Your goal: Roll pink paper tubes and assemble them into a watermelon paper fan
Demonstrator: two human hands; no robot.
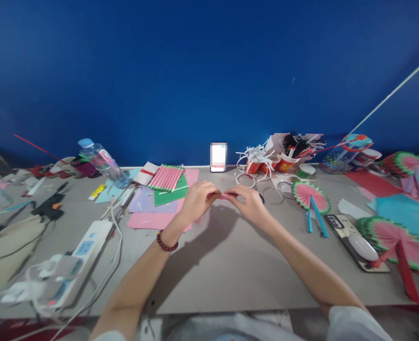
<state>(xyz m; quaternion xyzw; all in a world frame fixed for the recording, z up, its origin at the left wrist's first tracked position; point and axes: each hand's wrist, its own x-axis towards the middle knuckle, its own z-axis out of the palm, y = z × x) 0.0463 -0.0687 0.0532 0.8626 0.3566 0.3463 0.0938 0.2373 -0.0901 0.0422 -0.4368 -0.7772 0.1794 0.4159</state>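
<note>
My left hand [197, 200] and my right hand [248, 203] meet above the middle of the grey table [231, 265]. Between their pinched fingertips they hold a narrow folded pink paper strip [226, 195], raised a little off the surface. A dark red bead bracelet [166, 242] sits on my left wrist. Just left of my hands lie pink, purple and green paper sheets [159, 208] and a pleated pink-and-green piece [167, 178].
A white power strip [77, 260] with cables lies at the left, with a black glue gun [49, 206] and a water bottle [104, 163] behind it. Finished watermelon paper fans [311, 196] [394, 237], a phone [355, 239], cups [277, 163] and tape rings [271, 194] crowd the right.
</note>
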